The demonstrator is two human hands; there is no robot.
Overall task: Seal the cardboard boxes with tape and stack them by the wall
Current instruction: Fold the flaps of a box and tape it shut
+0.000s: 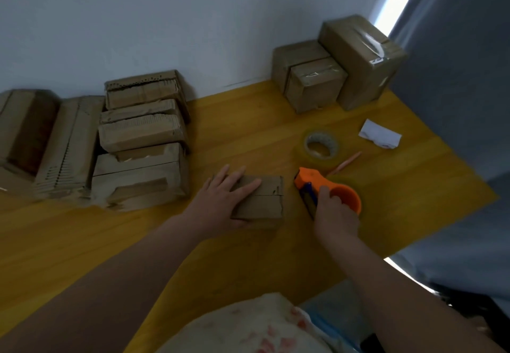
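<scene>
Cardboard box lay near the middle of the yellow counter, flap seam showing; my left hand rested flat on its top, fingers straight; my right hand gripped the orange tape dispenser just beside it; taped boxes stood against the wall.

readable text: none | small label on taped box: too blurred to read

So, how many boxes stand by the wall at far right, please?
3: a tall taped box beside the curtain, a small taped box left of it, and a third box behind that one, against the wall. Others may be hidden.
</scene>
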